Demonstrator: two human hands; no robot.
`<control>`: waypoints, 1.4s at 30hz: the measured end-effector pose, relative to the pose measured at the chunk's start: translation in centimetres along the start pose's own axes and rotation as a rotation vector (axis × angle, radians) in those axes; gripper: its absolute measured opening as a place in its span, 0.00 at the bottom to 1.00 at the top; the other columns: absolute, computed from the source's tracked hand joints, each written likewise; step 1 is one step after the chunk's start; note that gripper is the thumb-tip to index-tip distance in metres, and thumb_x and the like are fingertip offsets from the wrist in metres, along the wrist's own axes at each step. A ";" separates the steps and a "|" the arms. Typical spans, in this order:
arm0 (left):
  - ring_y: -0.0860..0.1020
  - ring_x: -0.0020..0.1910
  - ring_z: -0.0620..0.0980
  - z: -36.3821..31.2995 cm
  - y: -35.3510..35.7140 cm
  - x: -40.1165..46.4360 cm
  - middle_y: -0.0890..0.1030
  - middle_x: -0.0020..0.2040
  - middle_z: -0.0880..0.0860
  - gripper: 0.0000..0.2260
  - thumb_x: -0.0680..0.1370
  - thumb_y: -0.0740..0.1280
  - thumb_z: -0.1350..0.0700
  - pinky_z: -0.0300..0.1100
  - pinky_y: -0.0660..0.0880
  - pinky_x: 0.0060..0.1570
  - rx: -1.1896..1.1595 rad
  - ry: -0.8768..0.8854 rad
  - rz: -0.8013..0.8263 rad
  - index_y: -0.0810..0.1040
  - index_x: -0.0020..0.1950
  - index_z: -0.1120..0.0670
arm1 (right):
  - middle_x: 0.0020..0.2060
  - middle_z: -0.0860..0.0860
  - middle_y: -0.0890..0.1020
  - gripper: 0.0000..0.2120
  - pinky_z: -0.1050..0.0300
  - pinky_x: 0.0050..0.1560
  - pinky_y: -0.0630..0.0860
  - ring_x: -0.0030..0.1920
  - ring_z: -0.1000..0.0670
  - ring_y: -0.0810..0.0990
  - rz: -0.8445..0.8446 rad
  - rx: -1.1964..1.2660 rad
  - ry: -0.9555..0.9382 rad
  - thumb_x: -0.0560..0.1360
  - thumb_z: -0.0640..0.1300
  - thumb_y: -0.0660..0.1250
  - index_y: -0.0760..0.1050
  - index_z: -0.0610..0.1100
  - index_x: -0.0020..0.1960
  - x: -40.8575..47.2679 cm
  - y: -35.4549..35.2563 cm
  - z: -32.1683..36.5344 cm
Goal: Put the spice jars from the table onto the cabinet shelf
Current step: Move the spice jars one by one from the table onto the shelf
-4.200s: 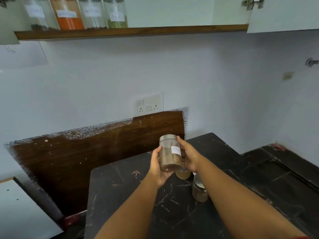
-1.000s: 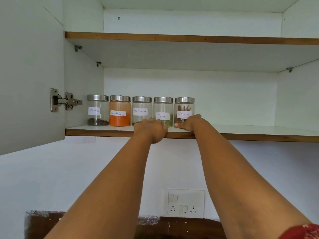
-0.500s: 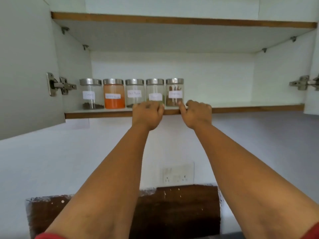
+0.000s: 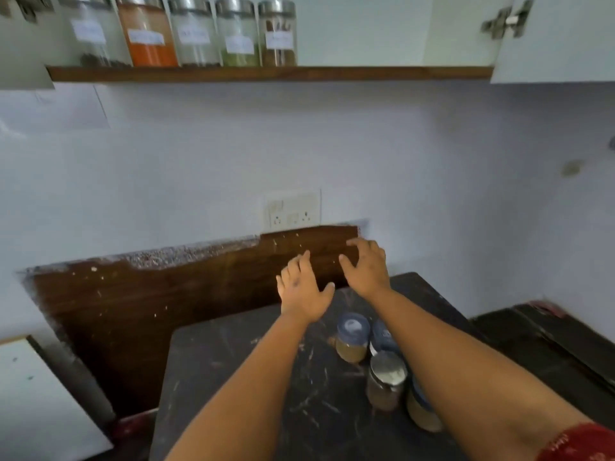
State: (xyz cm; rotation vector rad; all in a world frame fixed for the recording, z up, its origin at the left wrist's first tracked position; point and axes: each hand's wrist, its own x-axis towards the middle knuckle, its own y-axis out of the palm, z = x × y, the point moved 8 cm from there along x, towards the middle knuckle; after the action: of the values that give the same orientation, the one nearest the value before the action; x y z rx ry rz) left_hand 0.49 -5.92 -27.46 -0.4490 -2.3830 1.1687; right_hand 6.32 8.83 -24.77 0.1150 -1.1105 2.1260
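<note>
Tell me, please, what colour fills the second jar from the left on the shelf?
Orange, seen in the head view.

Both arms outstretched, left hand (image 4: pixel 304 294) and right hand (image 4: pixel 366 269) empty, fingers (image 4: pixel 352 242) loosely spread.

Five jars (image 4: pixel 186 31) are lined up side by side along the left part of the cabinet shelf (image 4: pixel 366 73), above the table (image 4: pixel 239 377), with the socket plate (image 4: pixel 293 209) set on the wall between them. Four jars (image 4: pixel 386 377) are clustered on the table's right half, partly hidden under the right forearm. Left hand (image 4: pixel 304 294) and right hand (image 4: pixel 366 266) are held side by side above the table's far edge, left of and behind that cluster, nothing held.
</note>
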 end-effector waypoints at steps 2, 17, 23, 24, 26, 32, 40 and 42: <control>0.58 0.74 0.59 0.7 3.8 -3.7 0.59 0.75 0.56 0.38 0.76 0.67 0.43 0.59 0.57 0.73 -0.023 -0.064 0.103 0.52 0.79 0.53 | 0.62 0.45 0.71 0.17 0.51 0.64 0.67 0.65 0.44 0.67 0.065 -0.020 0.086 0.77 0.48 0.65 0.71 0.47 0.65 -3.8 0.3 -4.1; 0.58 0.75 0.58 0.4 13.9 -19.0 0.59 0.76 0.57 0.37 0.76 0.67 0.43 0.57 0.62 0.71 -0.022 -0.239 0.420 0.53 0.78 0.52 | 0.67 0.46 0.70 0.23 0.50 0.66 0.68 0.69 0.44 0.65 0.366 -0.274 0.319 0.76 0.51 0.67 0.68 0.46 0.68 -20.6 -0.3 -18.2; 0.57 0.75 0.59 0.4 13.4 -18.6 0.59 0.77 0.57 0.37 0.76 0.68 0.44 0.57 0.62 0.71 -0.039 -0.261 0.387 0.54 0.78 0.53 | 0.64 0.46 0.72 0.24 0.50 0.65 0.70 0.66 0.44 0.69 0.395 -0.294 0.252 0.74 0.50 0.69 0.68 0.44 0.67 -20.8 1.6 -16.7; 0.57 0.75 0.59 0.4 13.5 -18.4 0.58 0.77 0.57 0.37 0.76 0.68 0.44 0.58 0.62 0.71 -0.039 -0.265 0.391 0.53 0.78 0.53 | 0.64 0.46 0.72 0.25 0.50 0.65 0.69 0.65 0.44 0.70 0.388 -0.306 0.242 0.74 0.50 0.69 0.67 0.44 0.67 -20.6 1.8 -16.5; 0.57 0.75 0.59 0.6 13.8 -18.0 0.58 0.77 0.57 0.37 0.76 0.67 0.44 0.58 0.62 0.71 -0.038 -0.268 0.400 0.53 0.78 0.53 | 0.65 0.45 0.71 0.27 0.52 0.66 0.68 0.66 0.45 0.69 0.377 -0.338 0.210 0.74 0.51 0.69 0.66 0.43 0.69 -19.8 2.3 -16.0; 0.58 0.75 0.59 1.3 14.4 -16.1 0.59 0.76 0.56 0.36 0.76 0.67 0.44 0.57 0.62 0.70 -0.010 -0.245 0.427 0.53 0.78 0.53 | 0.70 0.44 0.64 0.35 0.51 0.68 0.67 0.70 0.44 0.64 0.386 -0.383 0.210 0.73 0.56 0.69 0.60 0.42 0.73 -16.9 3.9 -15.6; 0.56 0.76 0.59 2.9 14.4 -11.9 0.58 0.77 0.56 0.35 0.77 0.67 0.45 0.57 0.61 0.72 -0.021 -0.227 0.435 0.53 0.78 0.51 | 0.75 0.41 0.56 0.45 0.47 0.72 0.60 0.74 0.40 0.57 0.613 -0.378 0.435 0.76 0.59 0.64 0.44 0.39 0.79 -15.2 7.1 -17.2; 0.55 0.77 0.59 3.5 14.6 -11.3 0.57 0.78 0.56 0.36 0.77 0.67 0.45 0.57 0.60 0.72 -0.024 -0.231 0.452 0.52 0.78 0.51 | 0.73 0.41 0.57 0.45 0.48 0.71 0.62 0.73 0.40 0.60 0.610 -0.380 0.455 0.76 0.59 0.65 0.43 0.38 0.79 -15.1 7.8 -17.2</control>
State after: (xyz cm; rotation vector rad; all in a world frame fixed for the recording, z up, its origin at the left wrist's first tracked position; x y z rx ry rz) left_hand 9.59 -4.99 -43.89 -0.9451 -2.5720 1.4501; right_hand 16.53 10.33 -46.60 -0.9442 -1.3450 2.2205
